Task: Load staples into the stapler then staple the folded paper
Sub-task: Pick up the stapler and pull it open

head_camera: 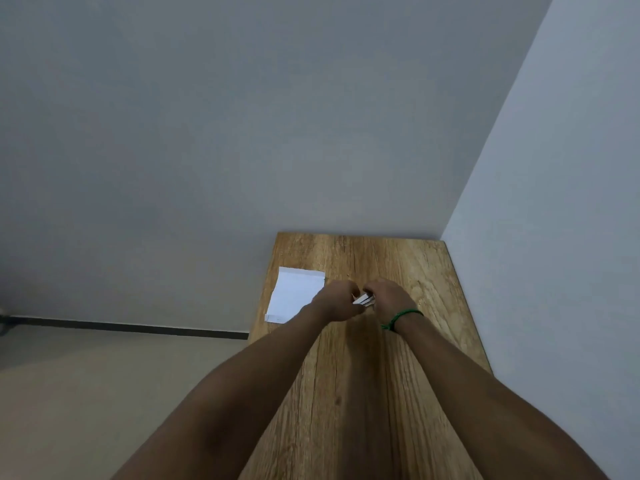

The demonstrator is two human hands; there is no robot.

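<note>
Table: a narrow wooden table [374, 358] with a light brown grain, set in the corner of two pale grey walls [207, 133]; both forearms reach out over it.
Left hand: the left hand [337, 301] is curled over the middle of the table, knuckles up, its fingers bent inward toward the right hand.
Right hand: the right hand [389, 297] faces it, fingers likewise bent inward; a green cord bracelet [403, 317] circles the wrist.
Held thing: a small white and silvery object [363, 299] shows in the gap between the two hands, and both sets of fingers close around it. It is too small and too covered to tell whether it is the stapler, a strip of staples, or both.
Grip: the fingers of each hand are clenched on that small object; the fingertips themselves are hidden.
Paper: a white folded sheet of paper [294, 294] lies flat on the table just to the left of the left hand's fingers, near the table's left edge, its right side partly covered by the left wrist. A narrow folded flap shows along its far edge and another at its near corner.
Floor: a beige floor [104, 393] lies left of the table, with a dark skirting strip [121, 328] at the wall's foot.
</note>
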